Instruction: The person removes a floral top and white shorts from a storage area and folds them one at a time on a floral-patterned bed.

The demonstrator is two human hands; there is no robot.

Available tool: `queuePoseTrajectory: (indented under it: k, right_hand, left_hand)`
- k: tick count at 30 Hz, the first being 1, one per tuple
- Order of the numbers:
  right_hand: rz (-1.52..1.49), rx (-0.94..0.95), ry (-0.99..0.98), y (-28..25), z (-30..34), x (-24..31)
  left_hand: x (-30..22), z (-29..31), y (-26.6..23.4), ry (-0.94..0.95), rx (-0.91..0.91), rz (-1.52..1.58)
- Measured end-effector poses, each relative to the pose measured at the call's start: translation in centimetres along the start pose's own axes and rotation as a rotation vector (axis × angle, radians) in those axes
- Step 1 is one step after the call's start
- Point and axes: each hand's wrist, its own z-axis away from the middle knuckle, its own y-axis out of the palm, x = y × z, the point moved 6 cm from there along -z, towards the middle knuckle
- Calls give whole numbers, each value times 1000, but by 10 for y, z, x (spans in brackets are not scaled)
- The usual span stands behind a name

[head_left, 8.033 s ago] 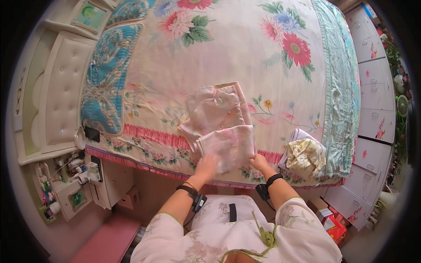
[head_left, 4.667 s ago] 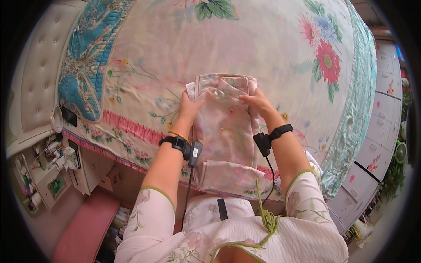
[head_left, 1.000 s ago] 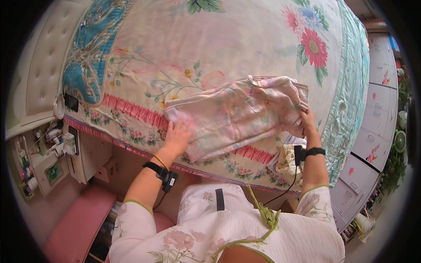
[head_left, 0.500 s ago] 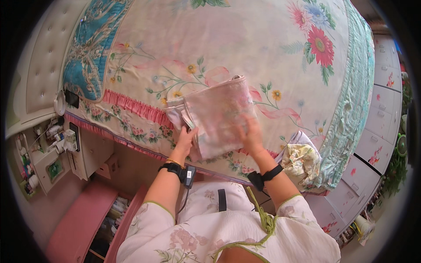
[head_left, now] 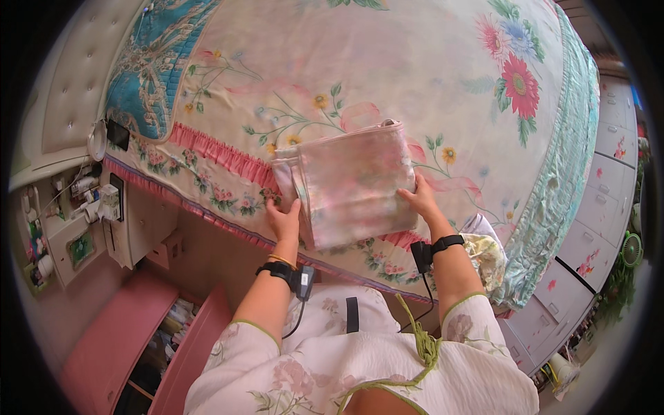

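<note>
A folded pale pink, floral-patterned cloth (head_left: 356, 183) lies flat near the front edge of the bed. Several layers show along its left side. My left hand (head_left: 283, 221) is at that layered side, with thumb and fingers apart. At the opposite side, my right hand (head_left: 420, 200) rests its thumb on the cloth's edge, fingers stretched out along it. Neither hand is closed round the cloth. Under both sits a cream bedspread (head_left: 277, 62) printed with flowers and ribbons.
A crumpled yellow-and-white patterned cloth (head_left: 485, 257) lies beyond my right forearm. A dark phone-like object (head_left: 118, 135) rests near the headboard (head_left: 76, 90). Below left stands an open pink drawer (head_left: 190, 360) holding assorted items. White drawer cabinets (head_left: 588, 207) line the right.
My left hand has let go of the cloth's layered side and opened. The right hand has moved from on top of the cloth to its right edge. The view has shifted slightly.
</note>
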Motion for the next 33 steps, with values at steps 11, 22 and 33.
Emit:
queuePoseTrajectory:
  k: [11,22,33]
  right_hand:
    - [49,6,-127,10,47,95]
    - [272,376,-660,147,129,179]
    - [298,476,-749,93,169,157]
  left_hand:
    - [6,15,23,-95,465,228]
    - [23,19,27,-433,683,984]
    - [38,16,25,-163,-115,26]
